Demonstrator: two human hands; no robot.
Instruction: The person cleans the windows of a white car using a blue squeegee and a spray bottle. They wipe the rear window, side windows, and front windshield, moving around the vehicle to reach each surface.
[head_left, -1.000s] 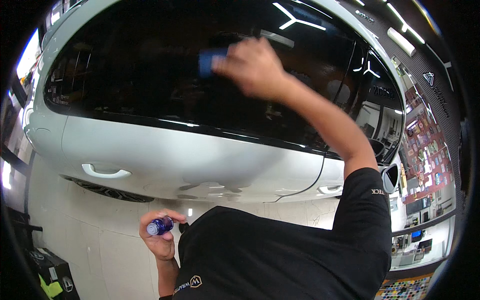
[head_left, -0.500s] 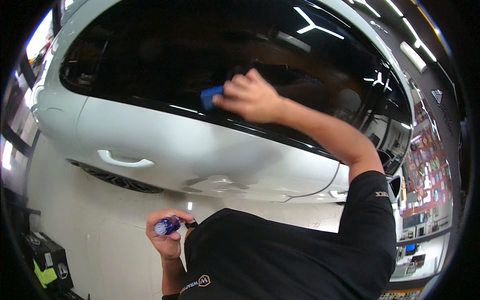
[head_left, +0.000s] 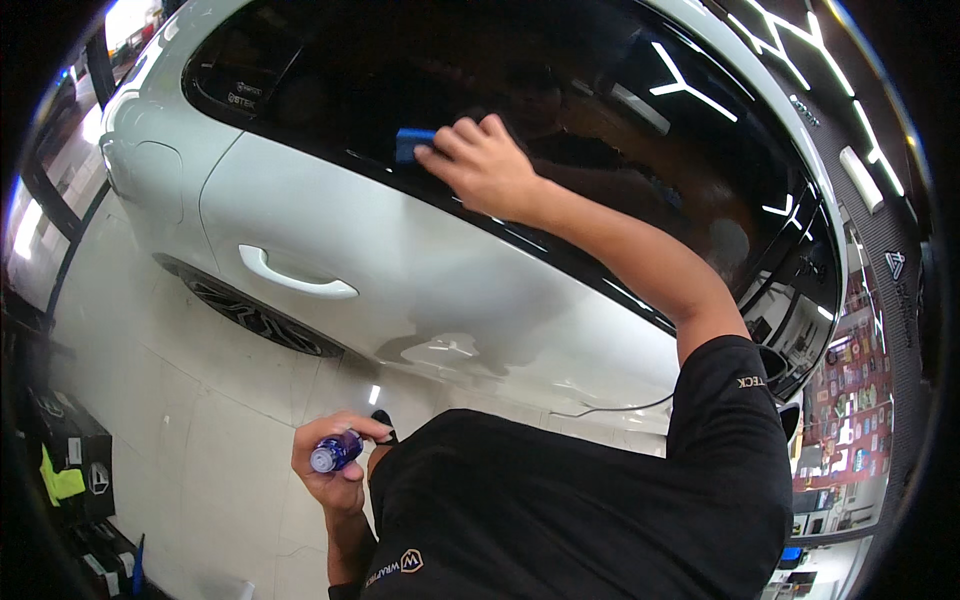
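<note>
My right hand (head_left: pixel 485 160) presses a small blue applicator pad (head_left: pixel 413 143) against the dark rear side window (head_left: pixel 520 70) of a white car, near the window's lower edge. My left hand (head_left: pixel 335 460) is down by my chest, closed around a small blue bottle (head_left: pixel 335 451) with its pale cap end facing up. The white rear door (head_left: pixel 430 290) with its handle (head_left: pixel 292 278) lies below the pad.
A dark wheel (head_left: pixel 255 318) shows under the car body over a pale tiled floor (head_left: pixel 190 440). A black box with a yellow-green cloth (head_left: pixel 65 470) stands at the lower left. Shelves of goods (head_left: pixel 850 420) fill the right edge.
My right hand has slid the blue pad down the glass from the upper part to the window's lower edge. The left hand still holds the bottle.
</note>
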